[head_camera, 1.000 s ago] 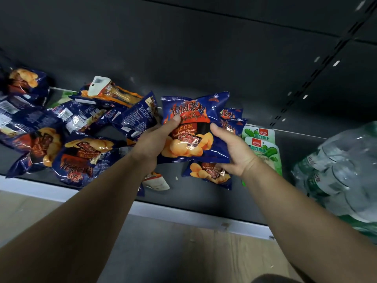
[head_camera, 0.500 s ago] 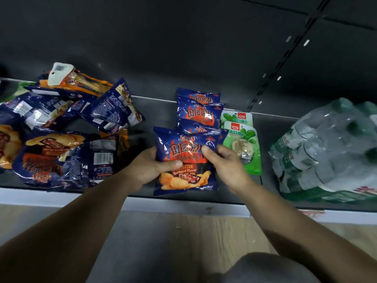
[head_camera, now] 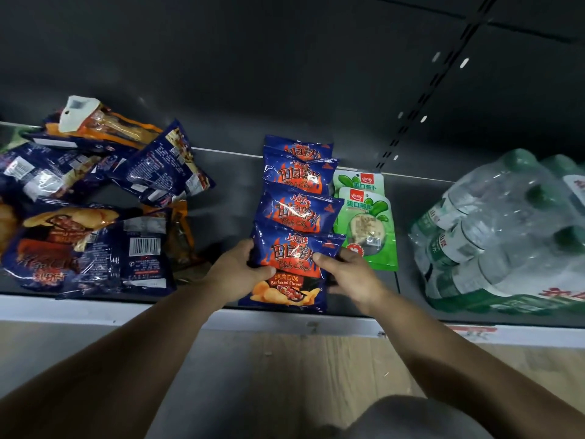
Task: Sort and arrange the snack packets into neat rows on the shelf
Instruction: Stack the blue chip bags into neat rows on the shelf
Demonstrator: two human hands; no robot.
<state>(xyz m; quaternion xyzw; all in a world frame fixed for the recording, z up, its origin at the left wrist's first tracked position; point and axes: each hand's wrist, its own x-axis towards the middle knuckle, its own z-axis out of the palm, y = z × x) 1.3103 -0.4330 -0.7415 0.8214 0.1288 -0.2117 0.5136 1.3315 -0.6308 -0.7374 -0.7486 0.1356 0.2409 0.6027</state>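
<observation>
- While my left hand [head_camera: 235, 274] and right hand [head_camera: 354, 275] each pinch a side of it, thumbs on its face, the front chip packet [head_camera: 289, 269] lies at the front edge of the shelf [head_camera: 228, 182].
- It overlaps the lower end of a row of three matching blue packets [head_camera: 299, 191] running back toward the dark rear wall.
- Just right of that row, touching it, lie two green radish packets [head_camera: 367, 223], one overlapping the other; my right grip sits against the nearer one.
- Further right stands a shrink-wrapped pack of water bottles [head_camera: 503, 236], apart from the green packets.
- To the left, well apart from my left grip, is a loose heap of blue chip packets [head_camera: 85, 223], some face down, with an orange packet [head_camera: 107, 125] on top at the back.
</observation>
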